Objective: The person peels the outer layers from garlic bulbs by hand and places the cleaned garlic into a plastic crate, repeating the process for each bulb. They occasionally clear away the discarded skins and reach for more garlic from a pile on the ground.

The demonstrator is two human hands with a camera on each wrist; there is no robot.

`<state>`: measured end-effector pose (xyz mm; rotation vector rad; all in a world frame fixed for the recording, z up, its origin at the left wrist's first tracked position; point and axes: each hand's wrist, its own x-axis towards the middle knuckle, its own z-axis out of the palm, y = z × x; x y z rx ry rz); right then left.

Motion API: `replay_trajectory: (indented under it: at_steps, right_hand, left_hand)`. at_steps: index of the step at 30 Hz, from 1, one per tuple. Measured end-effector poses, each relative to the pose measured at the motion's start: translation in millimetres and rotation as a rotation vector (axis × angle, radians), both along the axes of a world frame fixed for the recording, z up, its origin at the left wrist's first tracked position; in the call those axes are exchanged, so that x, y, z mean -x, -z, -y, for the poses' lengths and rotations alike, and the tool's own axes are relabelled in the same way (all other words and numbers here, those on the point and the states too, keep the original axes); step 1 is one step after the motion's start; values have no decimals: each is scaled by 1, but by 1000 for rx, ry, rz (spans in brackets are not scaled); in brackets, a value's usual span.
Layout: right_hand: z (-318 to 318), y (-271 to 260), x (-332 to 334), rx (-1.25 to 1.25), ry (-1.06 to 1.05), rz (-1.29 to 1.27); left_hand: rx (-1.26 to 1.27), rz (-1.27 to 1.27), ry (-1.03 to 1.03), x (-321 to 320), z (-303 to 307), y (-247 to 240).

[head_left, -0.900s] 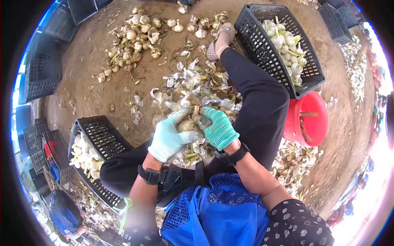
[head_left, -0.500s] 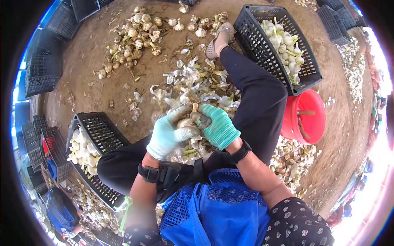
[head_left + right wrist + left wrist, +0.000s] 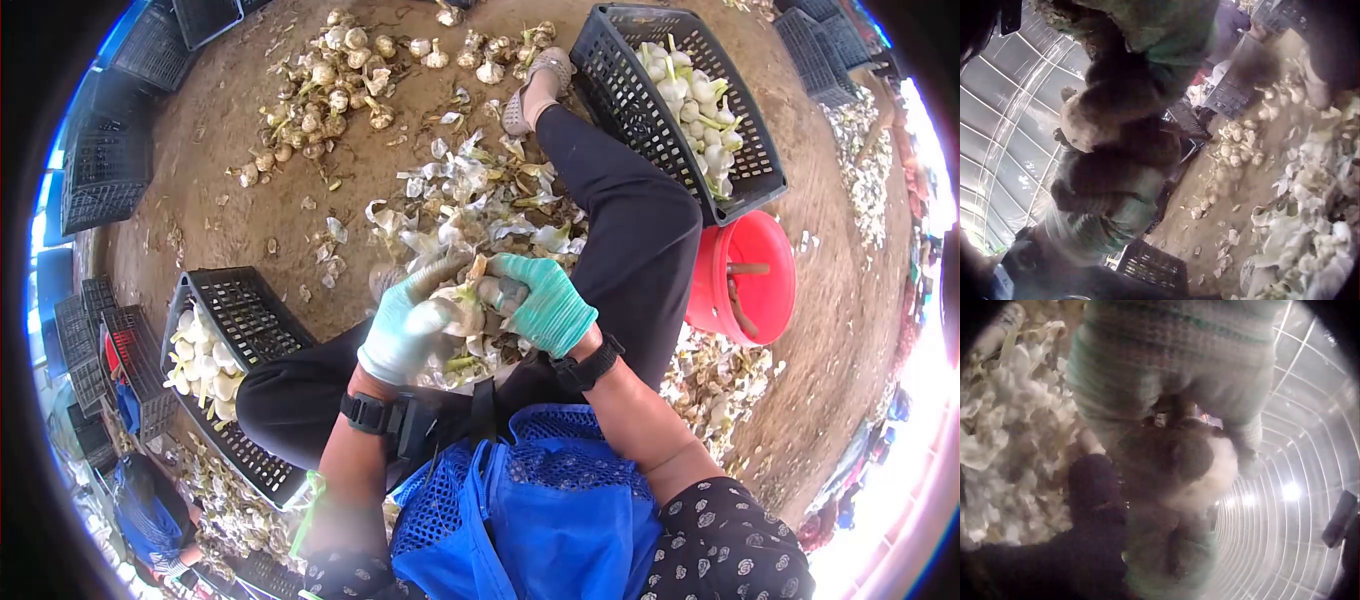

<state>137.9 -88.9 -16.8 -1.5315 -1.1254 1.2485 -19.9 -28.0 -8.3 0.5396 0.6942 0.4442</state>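
Above the peelings, between my knees, both gloved hands meet around one garlic bulb [image 3: 463,312]. My left hand [image 3: 402,328], in a pale green glove, holds the bulb from the left, its thumb blurred across the near side. From the right, my right hand [image 3: 548,305], in a darker green glove with soiled fingertips, pinches skin near the bulb's short stem [image 3: 478,266]. Loose papery skin stands out from the bulb. In the left wrist view the pale side of the bulb [image 3: 1217,478] shows between dark gloved fingers; the right wrist view shows it [image 3: 1079,125] partly covered.
Garlic skins [image 3: 470,195] litter the ground ahead, with a pile of unpeeled bulbs [image 3: 335,85] beyond. Black crates of white garlic stand at right [image 3: 735,110] and left [image 3: 245,320]. A red bucket [image 3: 705,285] holding sticks sits beside my right knee. Another person [image 3: 150,515] is at lower left.
The right hand has shifted slightly right, away from the left. The stem has tilted and pale skin now flares from the bulb. The left thumb is moving.
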Motion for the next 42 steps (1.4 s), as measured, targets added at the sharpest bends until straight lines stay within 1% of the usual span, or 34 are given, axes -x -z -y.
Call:
replay_trajectory:
  at_steps: [1, 3, 4, 5, 6, 8, 9, 10, 11, 12, 14, 15, 16, 17, 18, 19, 20, 22, 23, 24, 26, 27, 28, 29, 30, 31, 32, 33, 34, 36, 38, 40, 41, 42]
  right_hand:
    - [1, -1, 0, 84, 0, -73]
    - [0, -2, -2, 82, -19, -27]
    - [-1, -2, -3, 81, -41, 19]
    - [1, 8, -3, 89, -59, 94]
    - [1, 8, -3, 86, -58, 97]
    - [3, 8, 0, 7, 3, 76]
    - [1, -18, -3, 62, -54, 197]
    - [3, -19, 0, 62, -60, 198]
    - [6, -19, 4, -70, 38, 187]
    - [7, -19, 8, -203, 137, 174]
    - [10, -10, 14, -208, 179, 100]
    - [10, -4, 15, -267, 212, 192]
    - [12, -2, 15, -325, 245, 286]
    - [13, -1, 19, -283, 302, 199]
    - [13, -1, 17, -284, 304, 206]
    - [12, -2, 16, -176, 289, 244]
    - [11, -2, 15, -67, 273, 282]
    - [12, -9, 17, -82, 275, 254]
    - [10, -14, 19, -100, 272, 223]
    - [9, -20, 22, -119, 268, 192]
    - [11, -24, 26, -152, 291, 214]
    - [13, -23, 26, -139, 305, 151]
    - [15, -23, 24, -127, 316, 90]
    - [16, -22, 21, -32, 265, 62]
    - [17, -21, 23, -37, 259, 60]
    - [18, -19, 25, 6, 319, -219]
    - [18, -18, 27, 55, 373, -496]
    - [18, -21, 28, 53, 369, -577]
    - [17, -25, 29, 53, 365, -577]
    - [14, -34, 29, 156, 373, -626]
    - [16, -19, 30, 93, 434, -631]
    - [12, -9, 26, 13, 394, 42]
    - [10, -6, 28, 9, 580, -270]
    - [6, -7, 20, 163, 646, -175]
  left_hand:
    - [-114, -130, 99, 1, -3, -1]
    - [-306, -297, 227, 0, -5, -5]
    - [-305, -293, 232, -1, -4, -7]
    - [-400, -294, 203, -2, -3, -9]
    - [-496, -296, 169, -2, -3, -10]
    - [-494, -334, 197, 1, -3, -7]
    - [-315, -212, 137, 2, -1, -6]
    - [-134, -89, 75, 3, 1, -3]
    - [-129, 7, 16, 2, 7, 9]
    - [-128, 5, 10, 0, 10, 9]
    - [334, 165, -134, -3, 13, 9]
    - [480, 321, -132, -2, 13, 15]
    - [479, 324, -130, 3, 9, 18]
    - [389, 322, -8, 7, 3, 19]
    - [298, 320, 113, 7, -1, 16]
    - [18, 18, 21, 1, 6, -8]
    - [-803, -508, 117, 1, 11, 1]
    - [-657, -276, -80, -9, 22, -28]
    - [-615, -268, -126, -7, 26, -17]
    - [-710, -357, -148, -6, 23, -12]
    - [-433, -228, -161, 0, 22, -14]
    - [-266, -155, -126, 2, 21, -18]
    - [-169, -88, -69, 6, 19, -17]
    - [-114, -44, -115, 6, 20, -11]
    - [-60, 0, -157, 4, 20, -3]
    - [-66, 0, -161, 4, 19, 1]
    - [207, 145, -245, 2, 19, 4]
    - [483, 292, -326, 3, 20, 7]
    - [481, 293, -329, 5, 20, 10]
    - [509, 496, -223, 11, 21, 15]
    - [481, 505, -161, 19, 19, 13]
    - [366, 482, -355, 21, 17, 6]
    - [316, 505, -347, 26, 17, -4]
    - [270, 489, -408, 28, 17, -5]
